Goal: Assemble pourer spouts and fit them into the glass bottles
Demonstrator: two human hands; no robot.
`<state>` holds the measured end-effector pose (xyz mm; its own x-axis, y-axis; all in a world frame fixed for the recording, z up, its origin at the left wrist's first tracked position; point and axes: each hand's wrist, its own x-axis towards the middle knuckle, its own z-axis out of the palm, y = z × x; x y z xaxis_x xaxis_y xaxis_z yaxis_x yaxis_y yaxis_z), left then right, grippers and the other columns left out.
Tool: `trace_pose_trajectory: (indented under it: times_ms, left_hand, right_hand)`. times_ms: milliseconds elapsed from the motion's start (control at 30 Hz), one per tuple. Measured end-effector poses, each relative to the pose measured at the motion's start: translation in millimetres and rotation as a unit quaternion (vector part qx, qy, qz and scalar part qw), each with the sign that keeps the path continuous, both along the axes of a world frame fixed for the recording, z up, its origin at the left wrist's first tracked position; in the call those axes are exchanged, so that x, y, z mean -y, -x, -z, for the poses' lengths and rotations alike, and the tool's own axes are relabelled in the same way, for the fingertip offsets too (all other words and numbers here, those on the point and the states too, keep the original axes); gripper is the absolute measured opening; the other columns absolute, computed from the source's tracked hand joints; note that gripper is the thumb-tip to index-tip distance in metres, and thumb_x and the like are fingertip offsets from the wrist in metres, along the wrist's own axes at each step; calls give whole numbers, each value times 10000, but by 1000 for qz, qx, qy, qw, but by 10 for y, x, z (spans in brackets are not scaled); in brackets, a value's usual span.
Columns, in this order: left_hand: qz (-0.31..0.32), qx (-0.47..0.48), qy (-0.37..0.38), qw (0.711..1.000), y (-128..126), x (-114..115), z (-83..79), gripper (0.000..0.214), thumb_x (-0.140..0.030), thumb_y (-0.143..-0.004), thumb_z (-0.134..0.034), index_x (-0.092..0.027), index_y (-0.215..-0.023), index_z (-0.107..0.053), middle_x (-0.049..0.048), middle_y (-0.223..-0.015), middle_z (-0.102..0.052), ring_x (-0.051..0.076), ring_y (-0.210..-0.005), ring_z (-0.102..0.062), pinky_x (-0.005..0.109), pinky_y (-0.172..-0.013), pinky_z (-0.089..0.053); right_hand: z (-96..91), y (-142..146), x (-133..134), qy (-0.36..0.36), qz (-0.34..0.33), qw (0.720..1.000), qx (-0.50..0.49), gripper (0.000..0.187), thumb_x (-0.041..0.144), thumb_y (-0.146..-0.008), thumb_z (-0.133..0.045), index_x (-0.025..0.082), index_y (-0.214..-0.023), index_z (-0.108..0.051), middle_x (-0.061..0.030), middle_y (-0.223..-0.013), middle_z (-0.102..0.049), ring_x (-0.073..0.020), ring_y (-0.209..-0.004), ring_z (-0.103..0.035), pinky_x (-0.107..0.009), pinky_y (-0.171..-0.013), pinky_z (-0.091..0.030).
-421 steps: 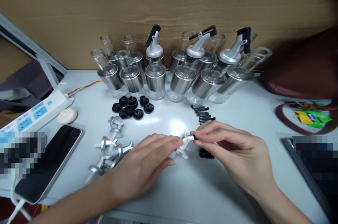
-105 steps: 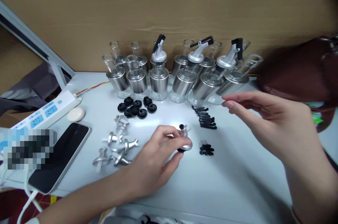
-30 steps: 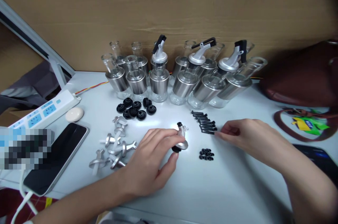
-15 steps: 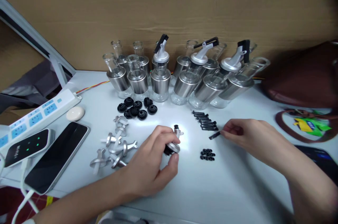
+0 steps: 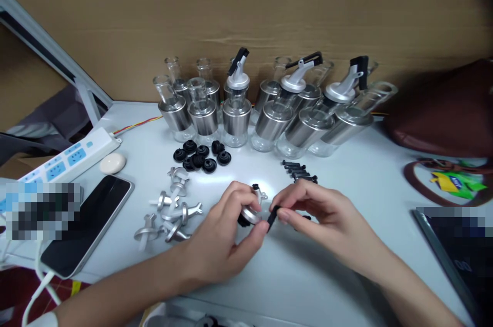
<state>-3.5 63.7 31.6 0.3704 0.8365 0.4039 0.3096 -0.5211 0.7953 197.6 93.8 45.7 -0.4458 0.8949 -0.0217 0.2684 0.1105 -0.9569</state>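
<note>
In my left hand (image 5: 231, 234) I hold a silver pourer spout (image 5: 251, 215) with a black stopper below and a small black cap on its tip; fingers and thumb close round its flange. Close beside it, my right hand (image 5: 323, 214) pinches a thin black lever (image 5: 273, 218) between thumb and fingertips. More black levers (image 5: 296, 169) lie in a row behind my right hand, partly hidden by it. To the left sit a pile of silver spouts (image 5: 181, 212) and, farther back, a cluster of black rubber stoppers (image 5: 202, 156).
Several glass bottles with steel bands (image 5: 236, 120) stand along the cardboard at the back, some with pourers fitted. A phone (image 5: 87, 224), a white round case (image 5: 113, 163) and a power strip (image 5: 69, 157) are on the left. A brown bag (image 5: 442, 111) and a dark screen (image 5: 454, 260) lie right.
My right hand has carried the black lever leftward from beside the row to the spout. My left hand keeps its grip on the spout. The view has shifted slightly.
</note>
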Motion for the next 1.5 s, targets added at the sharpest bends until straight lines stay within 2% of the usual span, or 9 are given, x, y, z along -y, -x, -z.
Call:
trace_pose_trajectory:
  times_ms: [100, 200, 267, 400, 567, 700, 967, 1300, 1500]
  left_hand:
    - [-6, -15, -2, 1000, 13, -8, -1, 260, -64, -873, -428, -232, -1068, -400, 36, -945, -508, 169, -873, -546, 290, -738, -472]
    - [-14, -27, 2, 1000, 24, 3, 8, 284, -90, -859, -449, -237, -1089, -369, 18, -910, -512, 145, -748, -547, 266, -668, -481]
    - [-17, -45, 12, 999, 23, 19, 20, 306, -153, -869, -516, -241, -1111, -351, 11, -909, -525, 131, -681, -546, 252, -623, -488]
    - [-24, -80, 4, 997, 13, 42, 49, 376, -311, -885, -632, -251, -1131, -353, 23, -940, -593, 168, -759, -627, 268, -639, -516]
    - [-24, -91, -8, 995, 11, 36, 66, 327, -369, -910, -627, -252, -1082, -374, 18, -916, -638, 192, -811, -682, 261, -602, -522]
    - [-29, -97, 1, 995, 16, 30, 72, 350, -366, -890, -656, -247, -1079, -387, 25, -925, -653, 183, -774, -683, 231, -517, -483]
    - [-12, -75, 14, 997, 13, 49, 93, 382, -302, -851, -687, -248, -1090, -393, 28, -939, -651, 179, -765, -689, 239, -530, -505]
    - [-18, -62, -12, 998, -7, 44, 95, 371, -270, -859, -634, -248, -1111, -363, 2, -873, -597, 117, -599, -619, 215, -496, -491]
    - [-10, -36, 37, 999, -22, 47, 85, 401, -210, -822, -622, -244, -1111, -346, -11, -839, -547, 126, -650, -640, 210, -524, -499]
  right_hand:
    - [51, 56, 20, -9, 48, 999, -21, 165, 325, -831, -692, 210, -732, -627, -13, -718, -673, -138, -670, -629, -228, -621, -500]
    - [62, 97, 30, 2, 101, 993, -63, 212, 342, -780, -754, 207, -691, -617, -3, -671, -637, -124, -605, -601, -218, -568, -494]
    - [58, 128, 40, 39, 115, 987, -110, 243, 350, -745, -789, 201, -681, -609, 6, -663, -621, -105, -529, -586, -208, -507, -489]
    - [64, 165, 61, 128, 95, 968, -192, 255, 321, -686, -840, 185, -680, -623, 10, -685, -630, -97, -497, -635, -204, -509, -536]
    - [131, 125, 96, 173, 79, 964, -185, 215, 315, -693, -842, 184, -731, -675, -14, -676, -690, -120, -546, -675, -213, -567, -580]
    - [132, 111, 93, 184, 74, 963, -183, 228, 352, -705, -834, 173, -745, -698, -22, -639, -706, -124, -527, -680, -209, -551, -587]
    - [62, 169, 79, 219, 61, 949, -216, 212, 301, -686, -848, 178, -711, -677, -7, -576, -710, -140, -518, -708, -212, -545, -609]
    - [30, 169, 74, 214, 54, 959, -178, 246, 334, -635, -876, 193, -682, -680, 0, -564, -685, -148, -526, -691, -224, -542, -582]
    - [39, 153, 74, 208, 41, 964, -159, 258, 352, -656, -858, 190, -699, -662, -8, -601, -690, -150, -560, -689, -225, -555, -568]
